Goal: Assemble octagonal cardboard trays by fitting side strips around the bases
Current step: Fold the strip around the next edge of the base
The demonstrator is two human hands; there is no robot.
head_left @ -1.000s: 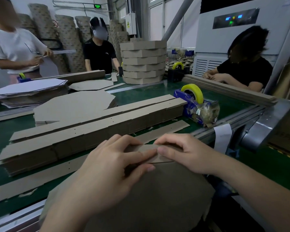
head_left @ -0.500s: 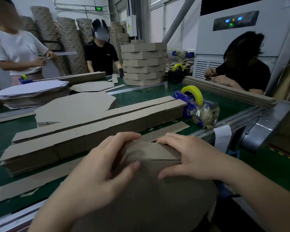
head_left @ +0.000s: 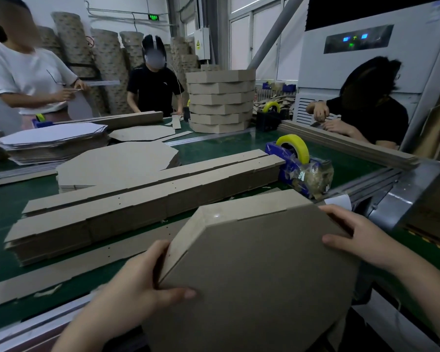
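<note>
An octagonal cardboard tray [head_left: 259, 270] is tilted up in front of me, base facing me, with its side strip folded round the far and left edges. My left hand [head_left: 140, 288] grips its left edge, thumb across the base. My right hand [head_left: 356, 240] holds the right edge, fingers curled over it. Two long stacks of side strips [head_left: 142, 199] lie across the green belt [head_left: 0, 207] just beyond. A single flat strip [head_left: 69, 268] lies near the belt's front edge. A pile of octagonal bases [head_left: 117, 161] sits behind the strips.
A blue tape dispenser with a yellow roll [head_left: 297, 158] stands right of the strips. A tall stack of finished trays [head_left: 221, 100] is at the back. Three people work around the belt. White-faced sheets [head_left: 51, 138] are piled at far left.
Both hands have shifted from pressing the strip at the tray's top edge to holding its left and right sides. The tray has been lifted and tilted toward me.
</note>
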